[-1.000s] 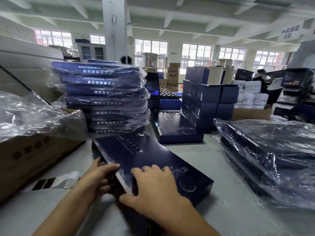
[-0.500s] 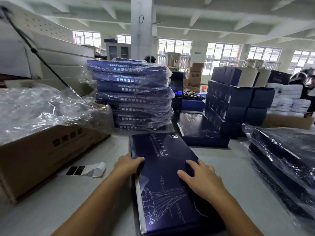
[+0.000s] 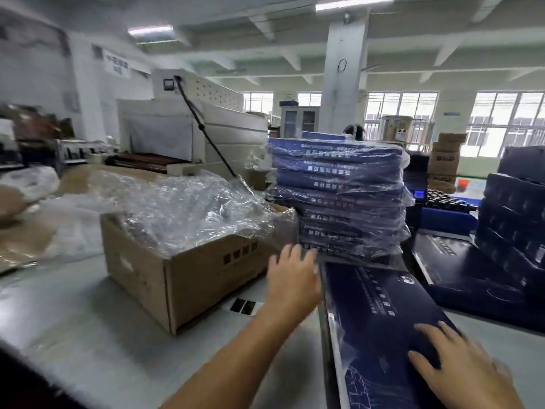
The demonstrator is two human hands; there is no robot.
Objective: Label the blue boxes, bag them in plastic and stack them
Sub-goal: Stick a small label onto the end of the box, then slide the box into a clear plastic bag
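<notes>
Your right hand [image 3: 460, 370] lies flat on the near end of the blue box [image 3: 380, 305], fingers straight, not gripping. Your left hand [image 3: 292, 278] is up by its far left corner, fingers spread loose; can't tell if it touches. The box lies on the table [image 3: 88, 335], just in front of the stack of bagged boxes [image 3: 339, 199], with the carton [image 3: 177, 284] of plastic bags [image 3: 191, 208] to the left.
</notes>
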